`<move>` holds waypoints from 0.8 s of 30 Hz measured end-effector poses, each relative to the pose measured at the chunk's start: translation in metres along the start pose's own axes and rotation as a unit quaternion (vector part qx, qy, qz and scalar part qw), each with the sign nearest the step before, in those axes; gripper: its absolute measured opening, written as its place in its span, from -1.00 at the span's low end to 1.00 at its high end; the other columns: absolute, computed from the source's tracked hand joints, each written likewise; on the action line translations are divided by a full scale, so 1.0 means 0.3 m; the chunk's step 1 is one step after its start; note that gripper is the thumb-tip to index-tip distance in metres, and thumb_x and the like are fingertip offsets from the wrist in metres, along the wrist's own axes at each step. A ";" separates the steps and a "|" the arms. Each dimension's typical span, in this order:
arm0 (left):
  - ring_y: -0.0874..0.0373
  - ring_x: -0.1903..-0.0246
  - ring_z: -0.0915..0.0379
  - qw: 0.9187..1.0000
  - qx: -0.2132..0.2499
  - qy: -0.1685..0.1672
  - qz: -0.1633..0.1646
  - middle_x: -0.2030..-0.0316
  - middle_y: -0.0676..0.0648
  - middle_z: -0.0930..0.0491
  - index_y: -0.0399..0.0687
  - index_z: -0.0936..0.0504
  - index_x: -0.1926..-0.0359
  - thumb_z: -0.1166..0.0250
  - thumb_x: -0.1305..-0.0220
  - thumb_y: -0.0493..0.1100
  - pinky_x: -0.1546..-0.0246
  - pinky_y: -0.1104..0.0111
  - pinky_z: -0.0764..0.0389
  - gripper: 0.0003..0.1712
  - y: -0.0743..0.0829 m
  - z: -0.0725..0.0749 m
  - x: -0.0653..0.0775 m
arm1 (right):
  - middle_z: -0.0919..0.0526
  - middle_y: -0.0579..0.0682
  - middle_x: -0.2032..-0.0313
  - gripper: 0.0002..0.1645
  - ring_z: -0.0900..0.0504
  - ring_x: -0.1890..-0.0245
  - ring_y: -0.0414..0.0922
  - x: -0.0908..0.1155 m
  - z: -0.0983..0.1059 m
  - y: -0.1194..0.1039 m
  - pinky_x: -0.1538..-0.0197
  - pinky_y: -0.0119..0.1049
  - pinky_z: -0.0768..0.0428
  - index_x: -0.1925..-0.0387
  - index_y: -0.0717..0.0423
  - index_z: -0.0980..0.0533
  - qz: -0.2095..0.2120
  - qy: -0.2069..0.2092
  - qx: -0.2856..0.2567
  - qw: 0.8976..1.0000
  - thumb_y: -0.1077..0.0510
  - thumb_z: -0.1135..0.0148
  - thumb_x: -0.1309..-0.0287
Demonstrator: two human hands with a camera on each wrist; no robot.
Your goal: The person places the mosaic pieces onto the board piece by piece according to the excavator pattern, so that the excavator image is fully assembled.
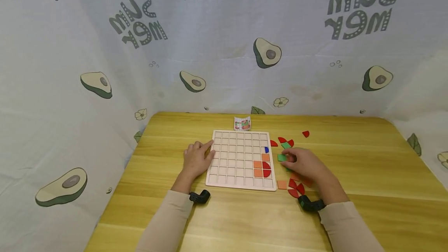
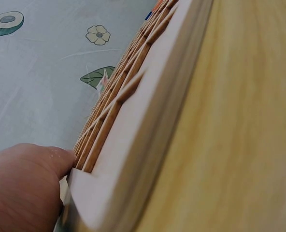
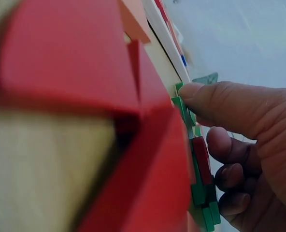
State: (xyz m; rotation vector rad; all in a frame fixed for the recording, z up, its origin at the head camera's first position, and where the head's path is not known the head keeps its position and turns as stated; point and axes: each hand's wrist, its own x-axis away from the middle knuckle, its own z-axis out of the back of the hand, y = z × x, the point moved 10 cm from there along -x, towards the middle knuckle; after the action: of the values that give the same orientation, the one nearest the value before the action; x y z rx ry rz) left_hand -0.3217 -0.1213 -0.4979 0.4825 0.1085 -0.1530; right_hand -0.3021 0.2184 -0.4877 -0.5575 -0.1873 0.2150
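Note:
A wooden grid board [image 1: 229,158] lies flat on the table. My left hand [image 1: 196,160] is at its left edge, with the thumb and index finger apart and touching the rim; in the left wrist view the thumb presses near a corner. Beside the board's right edge, my right hand [image 1: 306,163] pinches a green square tile [image 1: 281,158] between thumb and index finger. The right wrist view shows the thumb on a green tile [image 3: 178,104], while the index fingertip is mostly hidden. Orange squares [image 1: 258,172], red quarter-circles [image 1: 266,173] and a blue piece [image 1: 266,149] occupy cells on the board's right side.
Loose red pieces [image 1: 293,193], an orange square [image 1: 281,184] and green tiles [image 1: 286,145] lie right of the board, some under my right hand. A lone red quarter-circle [image 1: 306,133] sits farther back. Behind the board stands a small curved pattern card [image 1: 242,123].

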 end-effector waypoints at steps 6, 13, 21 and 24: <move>0.04 0.20 -0.24 1.000 0.004 -0.006 -0.001 0.10 -0.08 -0.51 0.24 -0.47 -0.44 -0.12 -0.50 0.18 0.14 0.19 -0.18 -0.43 -0.006 -0.008 0.002 | -0.46 -0.05 0.46 -0.61 -0.41 0.39 -0.11 -0.004 -0.003 0.008 0.31 -0.27 -0.38 0.02 0.22 -0.64 0.003 -0.004 0.020 1.000 0.03 -0.39 -0.26; 0.03 0.19 -0.25 1.000 0.002 -0.002 -0.002 0.11 -0.08 -0.50 0.24 -0.47 -0.44 -0.12 -0.50 0.17 0.14 0.18 -0.19 -0.44 0.000 0.006 -0.012 | -0.44 -0.07 0.49 -0.69 -0.40 0.41 -0.14 -0.021 0.011 -0.012 0.30 -0.27 -0.38 0.11 0.19 -0.63 0.014 0.003 0.031 0.999 0.04 -0.39 -0.27; 0.00 0.15 -0.27 1.000 0.001 -0.015 0.006 0.08 -0.09 -0.50 0.25 -0.45 -0.45 -0.10 -0.51 0.17 0.11 0.15 -0.22 -0.44 -0.001 0.004 -0.010 | -0.44 -0.09 0.51 -0.72 -0.39 0.44 -0.16 -0.026 0.005 -0.088 0.32 -0.30 -0.34 0.15 0.14 -0.63 0.034 0.007 0.027 0.999 0.01 -0.38 -0.27; -0.01 0.14 -0.28 1.000 0.001 -0.016 0.007 0.07 -0.09 -0.50 0.26 -0.45 -0.45 -0.10 -0.51 0.17 0.11 0.15 -0.22 -0.44 -0.003 -0.001 -0.007 | -0.44 -0.11 0.52 -0.72 -0.38 0.46 -0.18 -0.041 -0.021 -0.130 0.35 -0.33 -0.33 0.13 0.11 -0.65 0.052 0.004 0.022 0.998 0.01 -0.38 -0.27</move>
State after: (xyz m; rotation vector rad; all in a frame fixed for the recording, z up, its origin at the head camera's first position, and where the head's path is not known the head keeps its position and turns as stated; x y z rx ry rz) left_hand -0.3238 -0.1218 -0.4984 0.4830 0.0736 -0.1470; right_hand -0.3065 0.1799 -0.4734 -0.5245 -0.1463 0.3164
